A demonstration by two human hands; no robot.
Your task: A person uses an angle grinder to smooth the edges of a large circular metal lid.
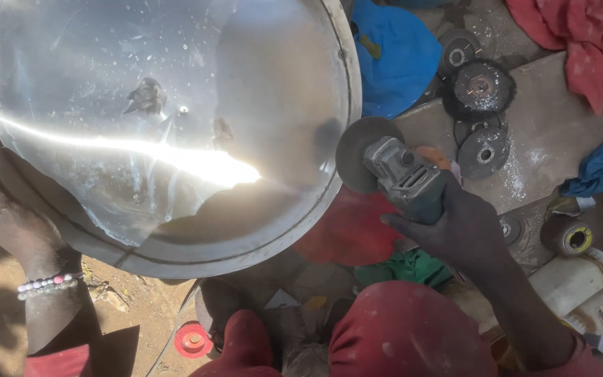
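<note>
Grinding at the rim of a large metal pan (162, 126), outdoors on bare ground.

Right hand (455, 223) wrapped tight around an angle grinder (399, 174), disc just beside the pan's right edge; left hand (8, 216), beaded bracelet (49, 284) at the wrist, gripping the tilted pan's lower left rim. Spare grinding discs (481, 112) strewn on a slab nearby, beside blue cloth (392, 59) and red cloth (581, 42).

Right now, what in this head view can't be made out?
- Metal dish: top and left rim cut off by the frame; sun glare hides its surface.
- Left hand: fingers hidden behind the dish.
- Angle grinder: rear body covered by the right hand; disc's contact with the rim unclear.
</note>
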